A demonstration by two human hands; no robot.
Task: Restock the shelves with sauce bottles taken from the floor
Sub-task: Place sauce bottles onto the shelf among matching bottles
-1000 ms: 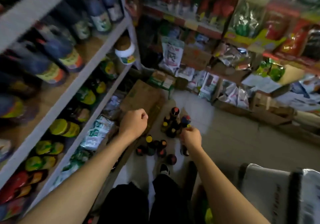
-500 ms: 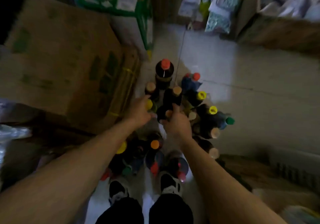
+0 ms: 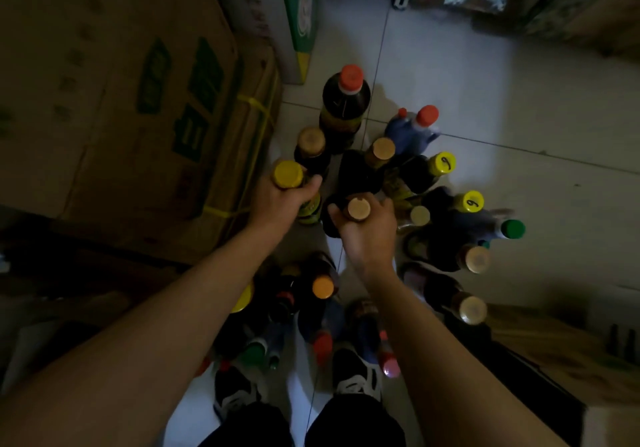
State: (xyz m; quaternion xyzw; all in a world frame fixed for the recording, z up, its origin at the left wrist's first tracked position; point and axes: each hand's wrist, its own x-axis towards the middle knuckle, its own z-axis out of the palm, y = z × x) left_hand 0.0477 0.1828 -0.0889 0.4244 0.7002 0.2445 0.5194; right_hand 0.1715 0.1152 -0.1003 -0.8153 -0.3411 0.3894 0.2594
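Several dark sauce bottles stand clustered on the tiled floor in front of my feet, with caps in red, yellow, tan, orange and green. My left hand [image 3: 280, 201] is wrapped around the neck of a yellow-capped bottle [image 3: 287, 174] at the cluster's left side. My right hand [image 3: 367, 232] grips the neck of a tan-capped bottle [image 3: 358, 208] in the middle. A large red-capped bottle [image 3: 349, 78] stands at the far end. No shelf is in view.
A big cardboard box [image 3: 114, 100] bound with yellow strap fills the left side, and a green-and-white carton [image 3: 301, 14] stands behind it. More boxes [image 3: 588, 7] line the far right. A wooden surface [image 3: 554, 349] lies at the lower right. My two shoes [image 3: 356, 377] touch the nearest bottles.
I have bent down from facing the shelves toward the floor. Both hands have closed around bottle necks, the left on the yellow-capped one, the right on the tan-capped one.
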